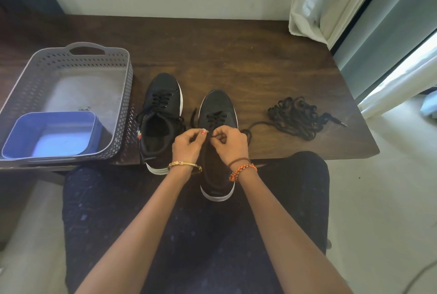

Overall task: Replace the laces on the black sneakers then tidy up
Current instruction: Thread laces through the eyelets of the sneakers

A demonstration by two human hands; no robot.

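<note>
Two black sneakers with white soles stand on a dark wooden table (236, 57), toes pointing away from me. The left sneaker (163, 109) is laced, its lace ends loose. The right sneaker (217, 114) overhangs the table's near edge, with lace crossed through its front eyelets. My left hand (188, 146) and my right hand (229, 144) meet over its tongue, each pinching a black lace (214, 137). One lace end (193, 116) trails left of the shoe, another (254, 125) loops to the right. A heap of loose black laces (298, 118) lies further right.
A grey perforated basket (125, 95) sits at the table's left, holding a blue plastic tub (50, 135). A white curtain (331, 3) hangs at the back right. My lap in dark patterned fabric (196, 234) fills the foreground below the table edge.
</note>
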